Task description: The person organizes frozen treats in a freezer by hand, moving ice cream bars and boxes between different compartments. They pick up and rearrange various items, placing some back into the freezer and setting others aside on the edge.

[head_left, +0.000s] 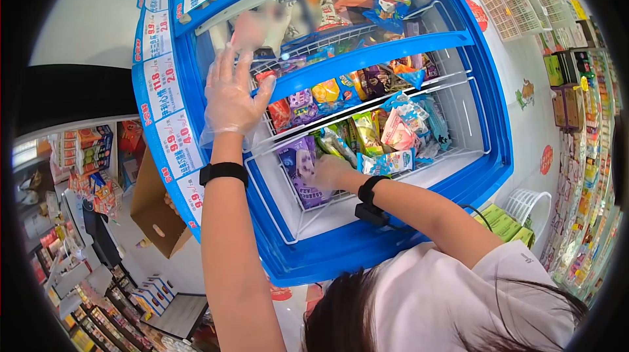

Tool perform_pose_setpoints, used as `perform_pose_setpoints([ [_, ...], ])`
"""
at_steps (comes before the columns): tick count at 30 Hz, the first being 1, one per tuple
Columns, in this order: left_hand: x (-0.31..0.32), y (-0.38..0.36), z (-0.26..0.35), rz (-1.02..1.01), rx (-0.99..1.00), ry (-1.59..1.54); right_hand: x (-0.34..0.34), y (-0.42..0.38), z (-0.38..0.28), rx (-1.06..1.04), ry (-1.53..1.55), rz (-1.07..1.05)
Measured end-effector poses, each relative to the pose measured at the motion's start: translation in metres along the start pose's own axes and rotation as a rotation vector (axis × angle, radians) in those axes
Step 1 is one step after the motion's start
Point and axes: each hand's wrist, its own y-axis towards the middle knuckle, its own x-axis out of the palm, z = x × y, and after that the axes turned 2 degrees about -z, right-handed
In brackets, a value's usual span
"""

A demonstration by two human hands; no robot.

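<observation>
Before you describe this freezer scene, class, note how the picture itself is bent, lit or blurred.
Head view: a fisheye lens curves the blue freezer frame and leaves black corners; the glass lid catches pale glare and a smeared reflection under the left hand; the shelves at the far right edge blur and stretch; the right hand among the ice-cream packets is evenly lit and sharp.

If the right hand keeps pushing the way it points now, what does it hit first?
Probably the purple packets in the freezer basket: the right hand already seems to touch them, though depth is unclear.
</observation>
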Motion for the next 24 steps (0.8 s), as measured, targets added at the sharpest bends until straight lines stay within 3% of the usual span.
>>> perform_pose_setpoints([
  [2, -0.001, 0.0, -0.001, -0.014, -0.021, -0.002, -0.052, -0.027, -0.02, 0.101, 0.097, -0.044],
  [3, -0.002, 0.001, -0.001, -0.013, -0.021, 0.005, -0.044, -0.02, -0.013, 0.095, 0.096, -0.041],
  [5, -0.002, 0.0, 0.0, -0.042, -0.039, 0.013, -0.019, 0.0, 0.006, 0.372, 0.071, 0.361],
  [9, -0.001, -0.001, 0.0, -0.024, -0.06, -0.011, -0.032, -0.009, 0.019, 0.407, -0.083, 0.159],
  [13, 0.002, -0.001, -0.002, 0.008, -0.054, -0.002, 0.009, 0.007, 0.038, 0.428, -0.147, 0.238],
  [15, 0.001, -0.001, -0.002, 0.005, -0.038, -0.001, 0.021, 0.013, 0.043, 0.423, -0.272, 0.375],
  [16, 0.001, 0.001, -0.002, 0.032, -0.018, -0.03, 0.022, 0.012, 0.046, 0.39, -0.293, 0.35],
  [18, 0.004, 0.001, -0.003, 0.092, -0.033, -0.054, 0.021, 0.012, 0.05, 0.45, -0.01, 0.255],
  [22, 0.007, -0.005, -0.001, 0.128, -0.073, 0.014, 0.01, 0.009, 0.039, 0.408, -0.155, 0.112],
  [24, 0.006, -0.005, 0.003, 0.017, -0.131, 0.118, 0.019, 0.008, 0.032, 0.43, -0.171, 0.16],
])
